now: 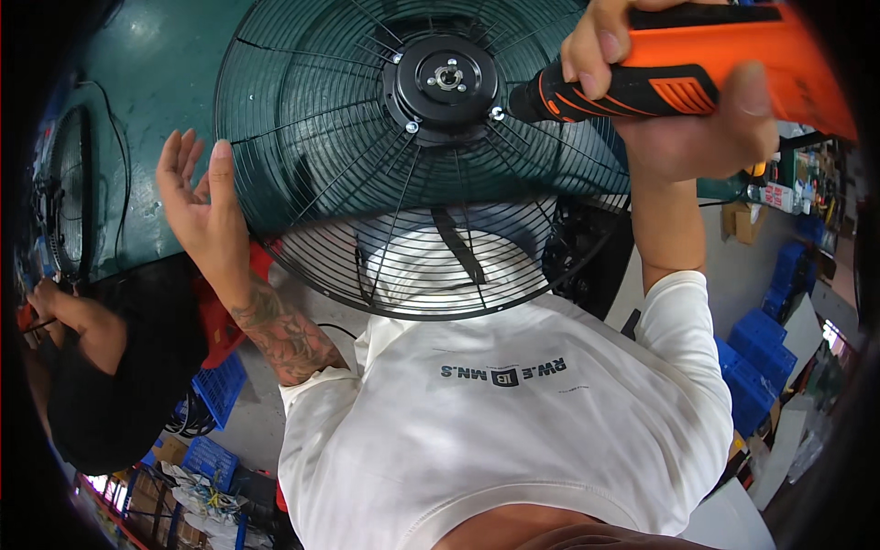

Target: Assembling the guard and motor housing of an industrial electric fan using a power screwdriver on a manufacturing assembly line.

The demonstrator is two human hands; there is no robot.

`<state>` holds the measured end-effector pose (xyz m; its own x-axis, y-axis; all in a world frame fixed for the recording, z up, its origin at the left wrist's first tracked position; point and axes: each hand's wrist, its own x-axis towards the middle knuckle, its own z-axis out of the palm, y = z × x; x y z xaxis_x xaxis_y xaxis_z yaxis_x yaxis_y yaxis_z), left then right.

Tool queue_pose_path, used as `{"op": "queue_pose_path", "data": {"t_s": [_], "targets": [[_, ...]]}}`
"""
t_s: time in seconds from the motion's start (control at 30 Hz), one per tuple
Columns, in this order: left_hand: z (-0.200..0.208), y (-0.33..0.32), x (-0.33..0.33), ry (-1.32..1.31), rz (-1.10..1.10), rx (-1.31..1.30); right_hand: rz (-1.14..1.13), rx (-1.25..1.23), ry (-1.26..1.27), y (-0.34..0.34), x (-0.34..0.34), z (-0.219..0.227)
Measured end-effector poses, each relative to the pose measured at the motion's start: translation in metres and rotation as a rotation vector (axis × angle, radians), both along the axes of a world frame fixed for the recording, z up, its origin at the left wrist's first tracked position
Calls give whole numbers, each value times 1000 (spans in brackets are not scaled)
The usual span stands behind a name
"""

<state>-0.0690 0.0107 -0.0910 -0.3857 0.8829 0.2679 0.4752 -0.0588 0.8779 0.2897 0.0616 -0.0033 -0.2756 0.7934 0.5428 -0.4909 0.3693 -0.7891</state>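
My right hand (683, 128) is wrapped around an orange and black power screwdriver (678, 82). Its nose points left and meets, or nearly meets, a bright screw (498, 114) on the right side of a black fan motor (446, 81). The motor sits at the centre of a round black wire fan grille (367, 266), and other screws show around it. Beside the grille's left rim, my left hand (206, 206) is open with its fingers apart and holds nothing. Whether it touches the rim I cannot tell.
The grille lies on a green table (156, 55) and overhangs its near edge. A second fan grille (69, 192) stands at the far left, near another person's arm (87, 321). Blue crates (756, 357) stand on the floor at right, and a black cable (124, 174) crosses the table.
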Motion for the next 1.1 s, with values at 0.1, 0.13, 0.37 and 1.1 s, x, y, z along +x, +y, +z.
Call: {"op": "queue_pose_path", "data": {"t_s": [0.1,0.13,0.37,1.1], "targets": [[-10,5,0,-57,-32,-82,24,-107,45,3,-6,-7],[-12,6,-1,-183,-74,-116,8,-128,47,2,-7,-8],[-19,15,-4,-636,-322,-274,-10,-120,-13,4,-10,-11],[2,20,2,-656,-333,-324,342,78,-284,19,-6,9]]}}
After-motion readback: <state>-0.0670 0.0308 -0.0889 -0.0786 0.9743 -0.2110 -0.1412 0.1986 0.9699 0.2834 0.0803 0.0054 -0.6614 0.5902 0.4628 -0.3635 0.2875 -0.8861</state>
